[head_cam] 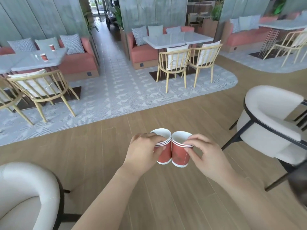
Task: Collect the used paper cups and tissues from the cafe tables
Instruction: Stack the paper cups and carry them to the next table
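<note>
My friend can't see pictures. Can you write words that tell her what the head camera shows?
Two bare hands hold red paper cups side by side above a wooden cafe floor: the left hand grips a nested stack, the right hand another cup. Two more red cups stand on a far left table.

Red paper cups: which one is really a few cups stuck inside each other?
The red paper cup stack in the left hand: it shows several rims, while the single red paper cup in the right hand shows fewer.
</note>
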